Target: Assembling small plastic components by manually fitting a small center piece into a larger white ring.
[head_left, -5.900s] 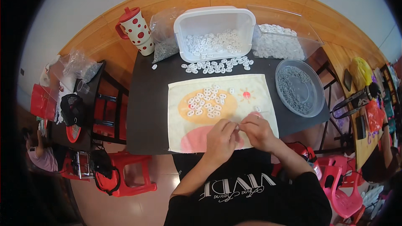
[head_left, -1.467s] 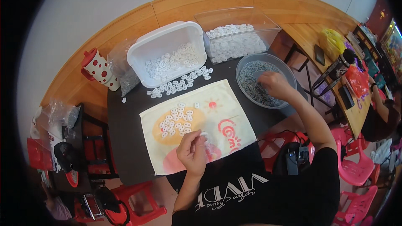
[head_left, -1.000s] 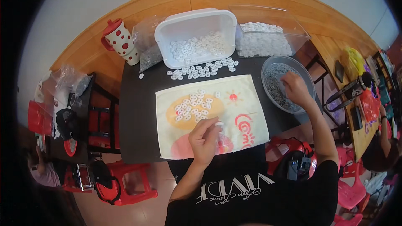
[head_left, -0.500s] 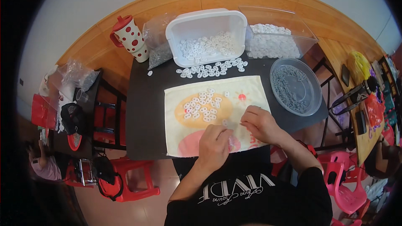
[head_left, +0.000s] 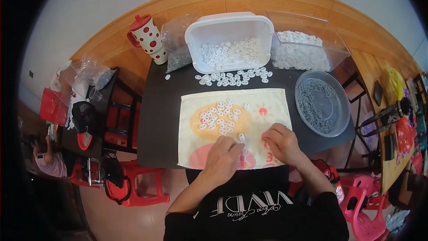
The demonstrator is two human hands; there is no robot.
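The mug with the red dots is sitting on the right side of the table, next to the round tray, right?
Not quite. In the head view the mug with the red dots stands at the far left corner of the table, beside a clear bag. The round tray is over on the right side.

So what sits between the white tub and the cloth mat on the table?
In the head view, a loose row of small white pieces lies on the dark table between the white tub and the cloth mat.

Red-dotted white mug (head_left: 148,39) (red lid)
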